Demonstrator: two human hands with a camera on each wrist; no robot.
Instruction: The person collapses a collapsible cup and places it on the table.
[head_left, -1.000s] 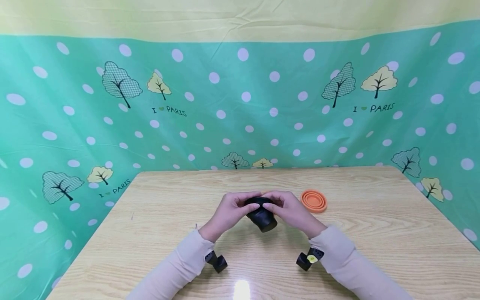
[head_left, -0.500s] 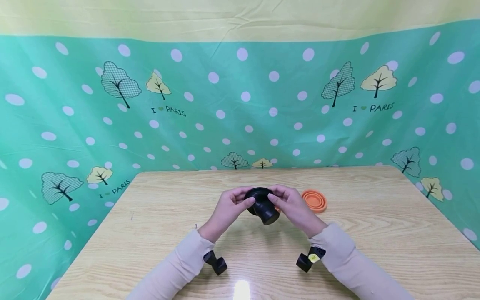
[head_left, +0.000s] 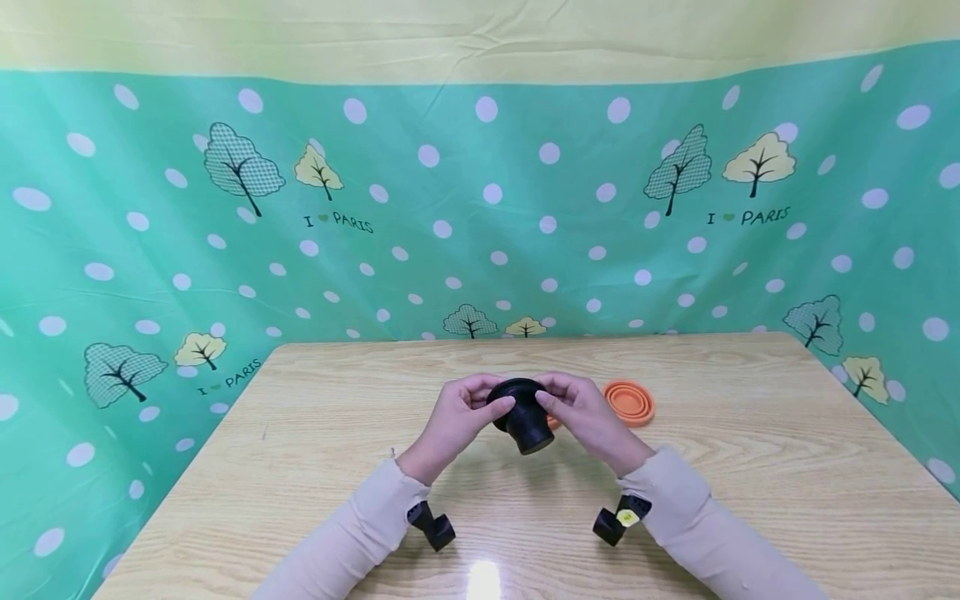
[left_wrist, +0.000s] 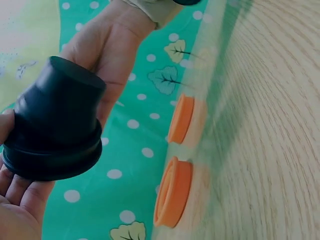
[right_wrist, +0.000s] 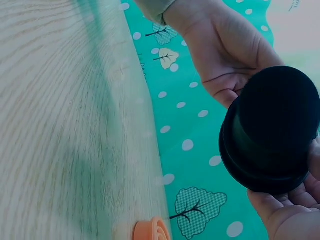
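Note:
Both hands hold a black cup-shaped piece (head_left: pixel 529 430) with a wide stepped rim and a narrower closed end, tilted above the table. My left hand (head_left: pixel 461 418) grips the rim from the left, its thumb along the outer side. On the opposite side, my right hand (head_left: pixel 587 417) grips it the same way. The narrow end points down and toward me in the head view. The left wrist view shows the black piece (left_wrist: pixel 60 112) in profile; the right wrist view shows its flat end (right_wrist: pixel 280 100). The inside of the piece is hidden.
An orange ringed collapsible cup (head_left: pixel 628 403) lies flat on the wooden table (head_left: pixel 337 442), right of the hands. A second orange piece (head_left: pixel 554 422) is mostly hidden behind the black one; both orange pieces show in the left wrist view. A green dotted curtain (head_left: pixel 480 250) hangs behind.
Over the last second the black piece has risen slightly, and the thumbs have spread apart along its sides. Since half a second ago its narrow end has swung slightly left.

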